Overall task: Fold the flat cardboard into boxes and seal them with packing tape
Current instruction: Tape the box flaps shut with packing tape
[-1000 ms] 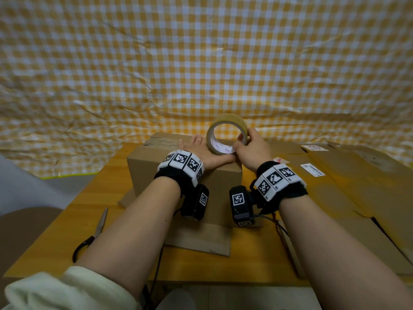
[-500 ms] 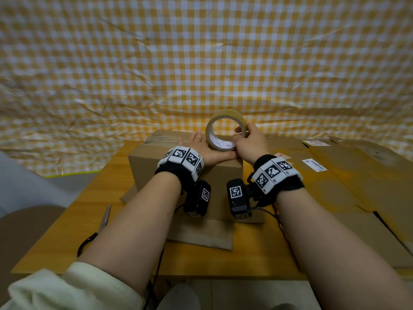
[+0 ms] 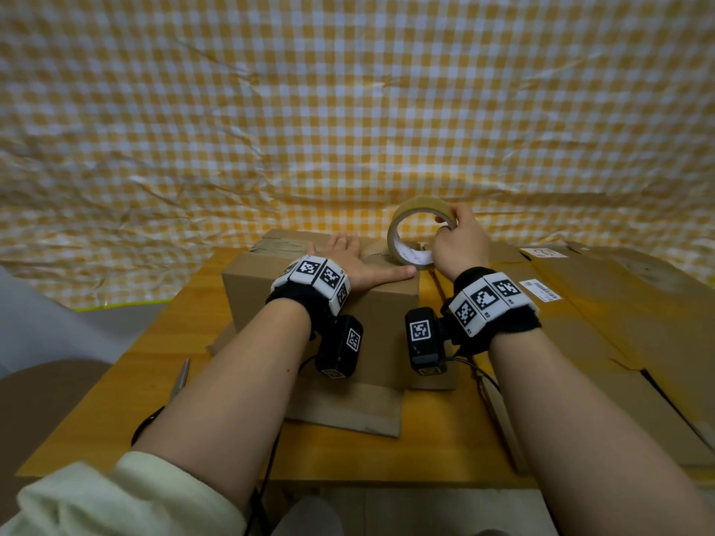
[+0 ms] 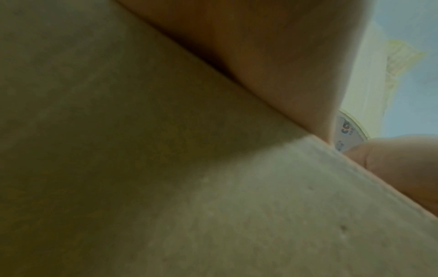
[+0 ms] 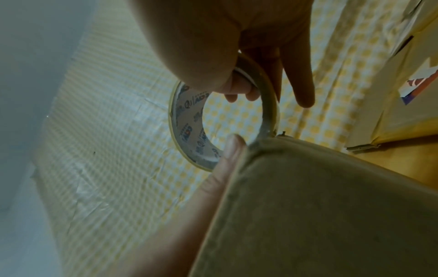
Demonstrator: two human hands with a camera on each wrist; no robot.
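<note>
surface (image 3: 116, 361): wooden, lower half of the head view; carries all the rest.
flats (image 3: 619, 342): unfolded cardboard, right of frame, still to be folded. Their far ends run out of frame at the right edge.
box (image 3: 387, 315): folded, centre of the head view, standing on a loose cardboard piece. Old tape shows on its top at the far left corner.
left hand (image 3: 348, 261): spread flat on the box top, fingers straight, thumb along the near right edge. It presses, it does not pinch.
right hand (image 3: 460, 245): fingers curled through the core of the roll, thumb outside; pinching the ring.
roll (image 3: 414, 234): tape, upright on edge at the far right corner of the box top, centre right in the head view.
step, judged: laying tape along the top seam, the roll at the right end.
technique, judged: keep the left palm down so the flaps stay shut and the box does not slide. Draw the roll on over the right edge with the tape taut and low. Rub the strip flat behind it before cutting.
scissors (image 3: 180, 381): lower left, partly under the left forearm; handles mostly hidden.
hidden: the seam itself lies under the left hand. The free tape end is not visible in any view.
left wrist view: blurred, nearly all cardboard; only a sliver of the roll shows at right.
</note>
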